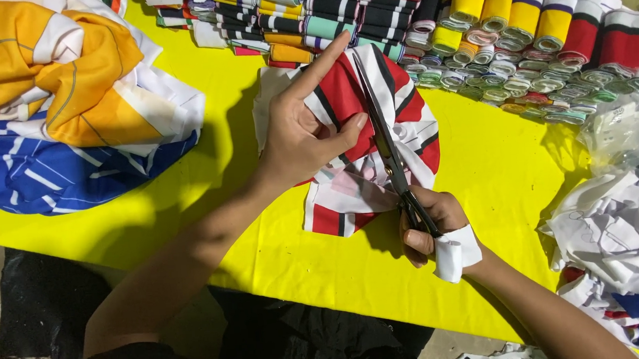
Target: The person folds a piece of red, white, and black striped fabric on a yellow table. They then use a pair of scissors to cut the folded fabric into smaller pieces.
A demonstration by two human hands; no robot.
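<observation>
One yellow table – smooth, cloth-covered – bears everything. Two soft heaps lie at its sides: orange, white and blue fabric on the left, white scraps on the right. Along the far edge sit many striped knit rolls, too many to count. At the centre lies one red, white and black striped cloth, crumpled. The left hand presses on it, forefinger stretched out, thumb spread. The right hand – wrist wrapped in white – is clenched around the handles of one pair of steel scissors, blades lying across the cloth.
</observation>
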